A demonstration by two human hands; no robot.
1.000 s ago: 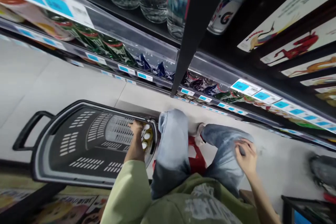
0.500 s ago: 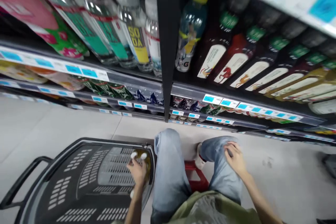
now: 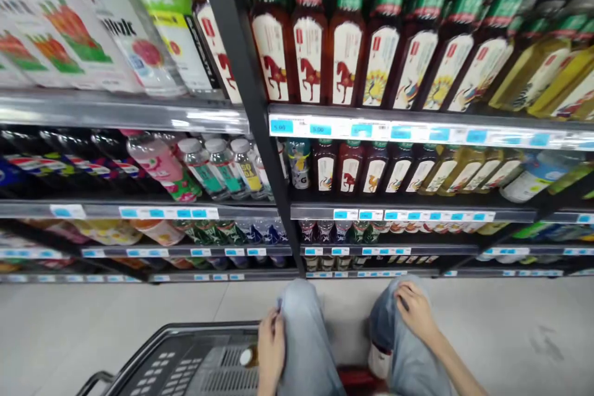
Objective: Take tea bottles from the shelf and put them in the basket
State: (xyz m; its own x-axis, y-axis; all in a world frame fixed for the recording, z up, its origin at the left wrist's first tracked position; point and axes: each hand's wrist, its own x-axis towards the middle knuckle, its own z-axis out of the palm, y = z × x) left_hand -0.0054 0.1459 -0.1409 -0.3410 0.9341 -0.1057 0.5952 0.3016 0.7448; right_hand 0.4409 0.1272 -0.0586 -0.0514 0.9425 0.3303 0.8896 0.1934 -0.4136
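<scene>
My left hand (image 3: 271, 340) rests against the side of my left knee (image 3: 299, 300), beside the rim of a dark shopping basket (image 3: 185, 326). Its fingers bend loosely and nothing shows in them. Inside the basket, a bottle with a white cap (image 3: 245, 357) is partly hidden by that hand. Over my right knee (image 3: 387, 315) lies my right hand (image 3: 415, 310), fingers draped and thumb apart. A small dark patch shows between its thumb and fingers; I cannot make out what it is.
Tall shelves in front hold dark juice bottles (image 3: 346, 59), soda water bottles (image 3: 218, 164) and a pink bottle (image 3: 160, 161). A black upright post (image 3: 245, 62) divides them. Price strips (image 3: 394, 130) line the shelf edges. Something red (image 3: 357, 377) is under me on the pale floor (image 3: 492, 328).
My left hand has left the bottle caps in the basket and come to my left knee. The view has tilted up, showing higher shelves. My right hand stays on the right knee.
</scene>
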